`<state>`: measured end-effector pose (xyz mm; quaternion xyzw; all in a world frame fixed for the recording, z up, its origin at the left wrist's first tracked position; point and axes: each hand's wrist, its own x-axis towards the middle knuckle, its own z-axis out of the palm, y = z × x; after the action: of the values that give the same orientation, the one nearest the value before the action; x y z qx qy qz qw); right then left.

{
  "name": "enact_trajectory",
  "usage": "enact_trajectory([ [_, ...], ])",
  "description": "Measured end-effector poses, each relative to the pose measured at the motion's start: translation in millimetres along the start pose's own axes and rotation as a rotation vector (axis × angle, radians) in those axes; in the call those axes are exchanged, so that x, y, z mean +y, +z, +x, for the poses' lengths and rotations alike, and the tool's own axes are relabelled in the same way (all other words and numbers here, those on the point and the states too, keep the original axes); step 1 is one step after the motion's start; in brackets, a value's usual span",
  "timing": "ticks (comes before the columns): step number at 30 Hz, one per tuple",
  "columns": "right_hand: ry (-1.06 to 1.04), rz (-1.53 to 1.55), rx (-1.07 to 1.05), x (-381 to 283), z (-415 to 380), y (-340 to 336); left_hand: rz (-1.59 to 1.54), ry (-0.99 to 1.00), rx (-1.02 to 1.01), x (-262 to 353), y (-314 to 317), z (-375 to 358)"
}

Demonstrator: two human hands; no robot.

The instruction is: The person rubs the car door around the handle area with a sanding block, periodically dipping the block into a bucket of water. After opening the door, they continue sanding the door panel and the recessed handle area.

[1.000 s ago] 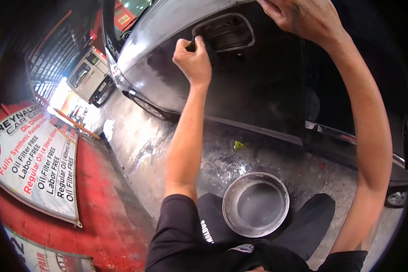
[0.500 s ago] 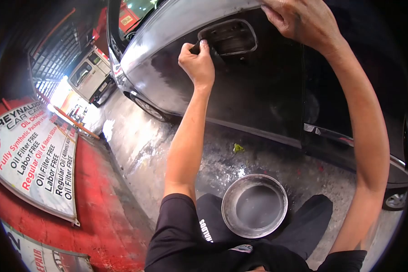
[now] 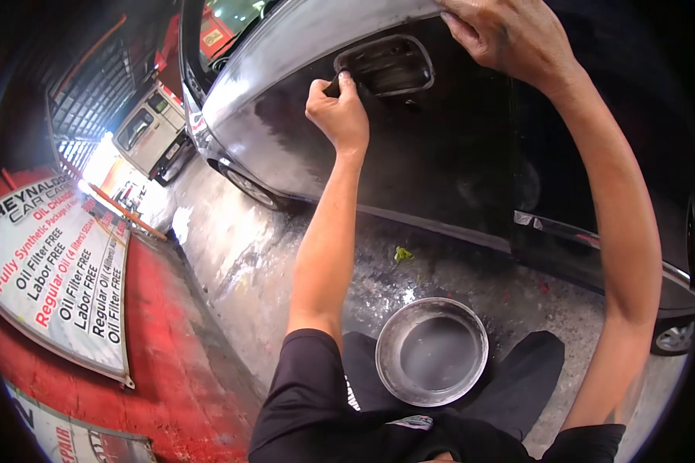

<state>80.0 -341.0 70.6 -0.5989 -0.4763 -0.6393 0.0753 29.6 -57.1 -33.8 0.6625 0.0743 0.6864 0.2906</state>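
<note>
Well, nearest to me is the round basin (image 3: 390, 353), between the person's dark-trousered legs (image 3: 527, 378), with grey, cloudy liquid (image 3: 440, 355) inside. Just beyond it a yellow-green scrap (image 3: 402, 254) lies on the stained floor (image 3: 324, 255), apart from the basin.

Further up stands the car door (image 3: 440, 162), dark below, with a dull, pale grey band along its upper part. The left hand (image 3: 340, 119) is at the near corner of the framed recess (image 3: 386, 68), fingers curled in, pinching a small dark piece (image 3: 333, 87) under the thumb. It looks like close surface work around that rim, the piece seemingly against the door, though I can't be sure of the contact. As I judge it, any stroke there calls for a firm pinch and light, even pressure along the curve.

The right hand (image 3: 513, 38) is up by the door's top part, fingers bent downward; its tips run out of view, so I can't tell whether they grip anything. Farther off are the front wheel (image 3: 251, 187) and a pale van (image 3: 139, 133).
</note>
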Motion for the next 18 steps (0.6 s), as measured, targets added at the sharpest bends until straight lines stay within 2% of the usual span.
enact_trajectory([
  [4,-0.009,0.025,0.017,0,1,0,0.008,0.045,0.078,7,8,13],
  [6,-0.009,0.016,0.019,-1,0,2,0.122,0.28,0.015,2,1,16],
  [7,-0.01,0.0,0.022,1,-1,2,0.113,0.305,-0.007,-1,0,17],
  [8,-0.005,0.017,0.014,-1,-5,5,0.128,0.296,-0.016,-5,-3,11],
  [10,-0.001,-0.016,0.049,1,-3,8,0.143,0.118,-0.029,-1,-4,11],
  [14,-0.006,0.01,0.008,3,1,-5,0.151,0.205,0.034,11,3,16],
  [16,-0.013,-0.003,-0.007,0,1,-2,0.183,0.251,-0.005,5,0,30],
  [18,-0.005,0.021,0.001,-3,2,1,0.211,0.599,-0.092,-5,-7,38],
])
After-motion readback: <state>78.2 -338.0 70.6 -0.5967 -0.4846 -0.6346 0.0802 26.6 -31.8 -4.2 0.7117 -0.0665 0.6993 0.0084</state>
